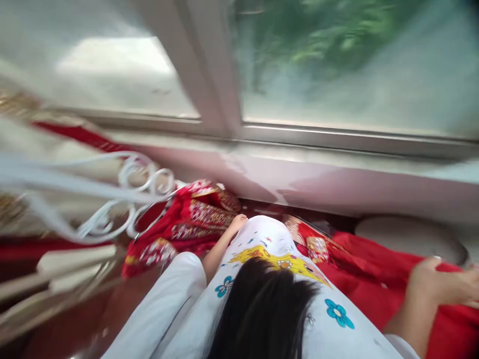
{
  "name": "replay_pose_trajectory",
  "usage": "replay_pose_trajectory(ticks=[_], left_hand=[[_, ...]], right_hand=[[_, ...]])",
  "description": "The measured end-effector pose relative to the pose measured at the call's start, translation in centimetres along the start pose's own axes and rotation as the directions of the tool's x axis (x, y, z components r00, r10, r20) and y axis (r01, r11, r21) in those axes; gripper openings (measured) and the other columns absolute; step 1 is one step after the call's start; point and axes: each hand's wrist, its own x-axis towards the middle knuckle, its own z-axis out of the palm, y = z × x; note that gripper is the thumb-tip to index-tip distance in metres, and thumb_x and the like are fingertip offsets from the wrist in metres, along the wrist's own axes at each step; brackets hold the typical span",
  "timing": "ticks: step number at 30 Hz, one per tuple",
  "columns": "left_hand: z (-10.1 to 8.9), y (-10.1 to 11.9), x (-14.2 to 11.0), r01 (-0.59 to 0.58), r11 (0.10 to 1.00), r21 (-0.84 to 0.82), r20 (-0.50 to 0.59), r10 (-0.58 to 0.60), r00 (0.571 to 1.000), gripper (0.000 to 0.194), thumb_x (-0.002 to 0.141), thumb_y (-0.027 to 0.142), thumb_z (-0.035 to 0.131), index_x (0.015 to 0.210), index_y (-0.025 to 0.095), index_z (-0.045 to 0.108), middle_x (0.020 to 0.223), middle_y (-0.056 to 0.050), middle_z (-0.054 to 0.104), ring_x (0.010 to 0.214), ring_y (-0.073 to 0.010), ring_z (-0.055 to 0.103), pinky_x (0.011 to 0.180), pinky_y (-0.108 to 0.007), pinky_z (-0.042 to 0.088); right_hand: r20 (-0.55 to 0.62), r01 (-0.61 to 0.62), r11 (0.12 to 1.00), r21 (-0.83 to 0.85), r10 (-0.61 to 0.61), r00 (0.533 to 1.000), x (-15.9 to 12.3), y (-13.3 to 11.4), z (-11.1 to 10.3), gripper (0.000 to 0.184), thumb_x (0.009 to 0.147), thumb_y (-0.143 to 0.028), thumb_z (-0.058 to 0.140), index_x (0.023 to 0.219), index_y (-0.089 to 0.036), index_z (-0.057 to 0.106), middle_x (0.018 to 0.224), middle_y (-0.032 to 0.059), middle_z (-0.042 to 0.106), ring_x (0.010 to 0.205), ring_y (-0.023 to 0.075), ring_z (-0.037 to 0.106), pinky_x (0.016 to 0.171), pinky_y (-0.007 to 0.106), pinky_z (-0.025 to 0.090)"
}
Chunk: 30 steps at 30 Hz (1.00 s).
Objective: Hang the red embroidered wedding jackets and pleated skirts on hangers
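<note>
My left hand is beside the front of the white printed garment I wear, next to a bunched red cloth with gold and white patterning. Its fingers are partly hidden behind the garment, and their grip does not show. My right hand is out at the right, over a spread of plain red cloth. The thumb stands apart from the stretched fingers, which reach the picture's edge, and I see nothing held in it. Long dark hair hangs over the garment in the middle.
White curled metalwork juts in from the left, blurred. Pale slats lie below it. Ahead runs a low pink wall under a window frame, with green leaves behind the glass. A rounded grey-brown object sits by the wall at right.
</note>
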Motion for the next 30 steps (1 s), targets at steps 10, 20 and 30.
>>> replay_pose_trajectory(ticks=[10, 20, 30], left_hand=[[-7.1, -11.1, -13.6, -0.018, 0.942, -0.334, -0.782, -0.267, 0.563, 0.026, 0.093, 0.023, 0.039, 0.107, 0.012, 0.059, 0.100, -0.010, 0.064, 0.085, -0.0160, 0.062, 0.080, -0.032, 0.052], [-14.3, -5.7, -12.8, 0.178, 0.956, 0.235, -0.797, 0.085, 0.597, 0.040, 0.085, 0.011, 0.043, 0.123, 0.016, 0.054, 0.128, -0.012, 0.050, 0.110, -0.0228, 0.054, 0.086, -0.032, 0.051], [-7.5, -9.6, -20.2, 0.085, 0.897, 0.434, -0.576, 0.204, 0.791, 0.018, 0.084, 0.023, 0.052, 0.093, 0.017, 0.067, 0.151, -0.006, 0.028, 0.117, -0.0260, 0.046, 0.099, -0.041, 0.042]], right_hand=[[0.327, 0.493, 0.088, 0.866, -0.845, -0.424, -33.1, -31.1, 4.2, 0.036, 0.088, -0.030, 0.047, 0.122, -0.026, 0.059, 0.103, -0.0001, 0.069, 0.087, 0.0113, 0.064, 0.083, 0.020, 0.049], [0.195, 0.504, -0.360, 0.785, -0.629, -0.753, -43.0, -38.0, 2.1, 0.051, 0.091, -0.026, 0.038, 0.142, -0.017, 0.036, 0.109, 0.0155, 0.065, 0.098, 0.0257, 0.063, 0.083, 0.035, 0.047], [0.300, 0.416, -0.495, 0.762, -0.300, -0.906, -36.5, -34.9, 4.4, 0.049, 0.093, -0.054, 0.035, 0.104, -0.017, 0.065, 0.103, 0.0123, 0.067, 0.102, 0.0232, 0.061, 0.090, 0.032, 0.043]])
